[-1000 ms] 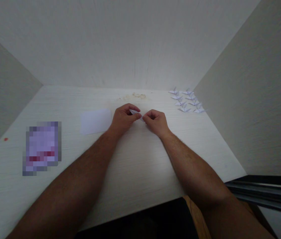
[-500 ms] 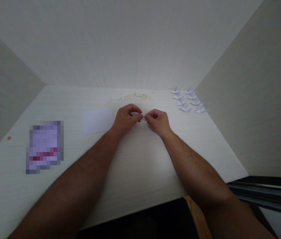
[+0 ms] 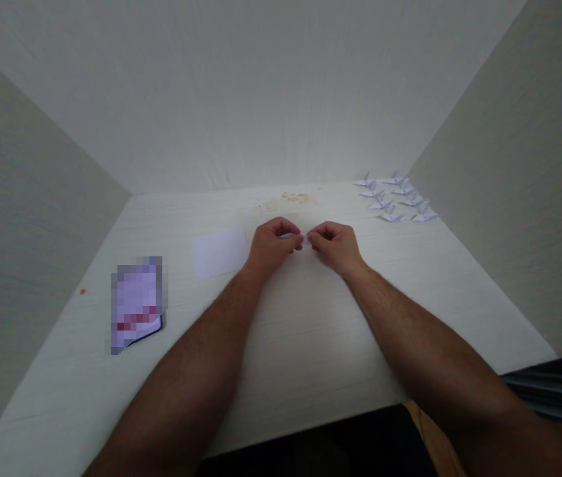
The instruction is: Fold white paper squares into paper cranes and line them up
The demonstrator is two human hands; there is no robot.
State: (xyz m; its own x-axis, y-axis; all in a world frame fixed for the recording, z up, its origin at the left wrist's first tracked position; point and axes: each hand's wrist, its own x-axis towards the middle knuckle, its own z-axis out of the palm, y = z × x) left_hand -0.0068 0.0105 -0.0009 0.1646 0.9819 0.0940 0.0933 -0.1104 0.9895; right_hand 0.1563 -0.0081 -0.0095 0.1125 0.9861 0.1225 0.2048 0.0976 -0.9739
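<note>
A small piece of folded white paper [image 3: 305,239] is pinched between my two hands above the middle of the table. My left hand [image 3: 276,244] grips its left side between thumb and fingertips. On the other side, my right hand [image 3: 335,244] pinches the right end with thumb and index finger. Most of the paper is hidden by the fingers, so its exact shape cannot be made out. Several folded white paper cranes [image 3: 391,197] stand in rows at the back right. Left of my left hand lies a flat stack or sheet of white paper [image 3: 219,252].
A blurred-out purple-white, phone-like object [image 3: 136,301] lies on the table's left side. A tiny orange bit [image 3: 83,291] is near the left wall. Light brown stains [image 3: 295,197] mark the table [image 3: 305,358] by the back wall. Walls enclose three sides.
The view has turned slightly left, so everything appears shifted to the right. Both hands keep their pinch on the folded paper, with little change in their pose.
</note>
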